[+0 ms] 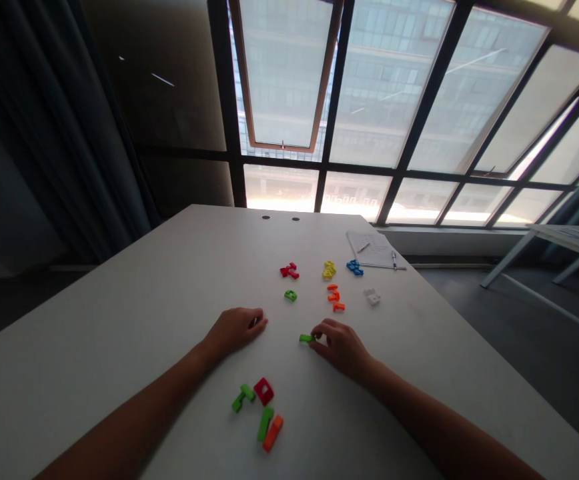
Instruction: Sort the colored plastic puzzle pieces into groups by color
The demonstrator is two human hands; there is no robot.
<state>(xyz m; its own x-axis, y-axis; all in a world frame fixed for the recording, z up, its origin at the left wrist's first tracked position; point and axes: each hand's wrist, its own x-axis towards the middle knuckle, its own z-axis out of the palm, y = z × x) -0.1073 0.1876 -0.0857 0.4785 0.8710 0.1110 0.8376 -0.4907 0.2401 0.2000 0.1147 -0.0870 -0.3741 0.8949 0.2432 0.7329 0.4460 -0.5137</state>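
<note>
White table (pixel 119 280), left hand (pixel 234 330), right hand (pixel 340 347) on one green piece (pixel 306 339)

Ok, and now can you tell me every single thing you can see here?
table: 1, pale grey, under everything
plastic pieces, green: 4, bright green; one mid-table, one at the right hand, two near the front
plastic pieces, orange: about 4, orange; three mid-table, one near the front
plastic pieces, red: about 3, red; two far, one square frame near the front
plastic piece, yellow: 1, yellow, far middle
plastic piece, blue: 1, blue, beside the yellow
plastic piece, white: 1, white, right of the orange
notepad: 1, white, far corner
window: 1, dark frames, behind the table
curtain: 1, dark, far left
left hand: 1, resting on the table
right hand: 1, touching a green piece
</note>
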